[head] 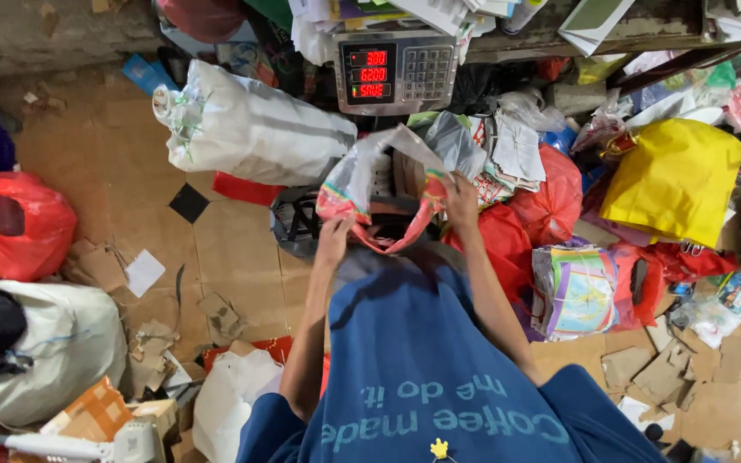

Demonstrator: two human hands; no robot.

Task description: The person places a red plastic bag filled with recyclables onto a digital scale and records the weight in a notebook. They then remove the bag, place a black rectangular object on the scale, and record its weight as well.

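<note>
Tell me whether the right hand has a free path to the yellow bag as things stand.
Probably not right away: the right hand grips the open plastic bag, and red bags lie between it and the yellow bag.

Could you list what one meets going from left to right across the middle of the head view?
Red plastic bag → left hand → open bag held by both hands → right hand → yellow bag.

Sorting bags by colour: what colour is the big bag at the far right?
Yellow; the bag shows clearly in the head view.
</note>
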